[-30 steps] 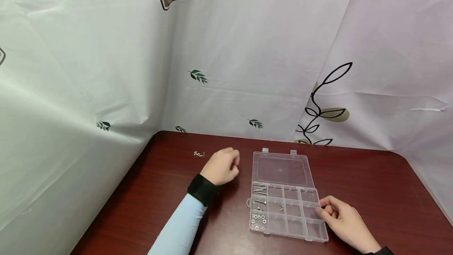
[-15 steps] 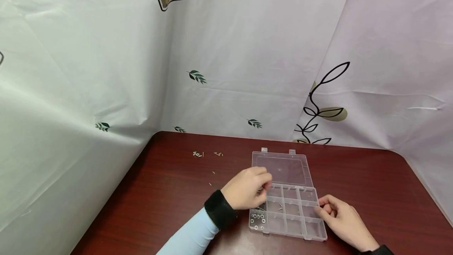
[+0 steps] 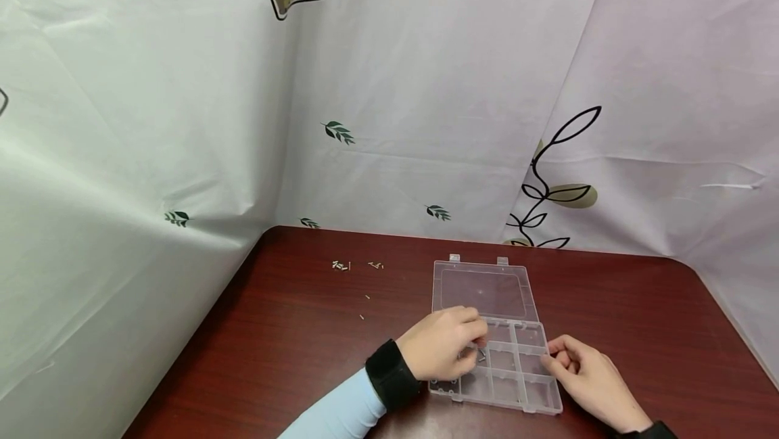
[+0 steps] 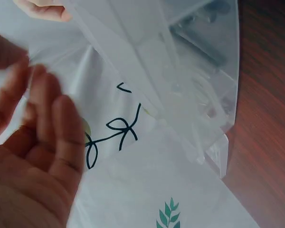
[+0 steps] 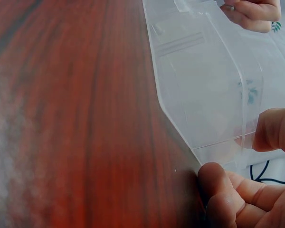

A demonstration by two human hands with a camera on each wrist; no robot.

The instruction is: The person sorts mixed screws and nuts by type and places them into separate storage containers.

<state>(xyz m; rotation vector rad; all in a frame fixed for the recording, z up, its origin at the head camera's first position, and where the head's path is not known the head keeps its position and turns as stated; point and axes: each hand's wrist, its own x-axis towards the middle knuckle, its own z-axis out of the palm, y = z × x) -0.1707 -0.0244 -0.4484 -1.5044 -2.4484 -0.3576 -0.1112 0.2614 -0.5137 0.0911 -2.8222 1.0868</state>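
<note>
A clear plastic compartment box lies on the table with its lid folded open toward the back. My left hand is over its left compartments, fingertips and thumb together; in the right wrist view a small silver thing, apparently a screw, shows at those fingertips. Blurred in the left wrist view, the left hand hides most of what it pinches. My right hand grips the box's right side, thumb over the wall and curled fingers low outside. Another screw lies in a middle-row compartment.
Small screws lie in a pile at the table's back left, with a smaller group beside it. Two single screws lie nearer. White cloth with leaf prints hangs behind the reddish-brown table.
My left hand has moved right and toward me, from beside the screws on the table to over the box. That uncovers the smaller screw group. The right hand stays at the box's side.
</note>
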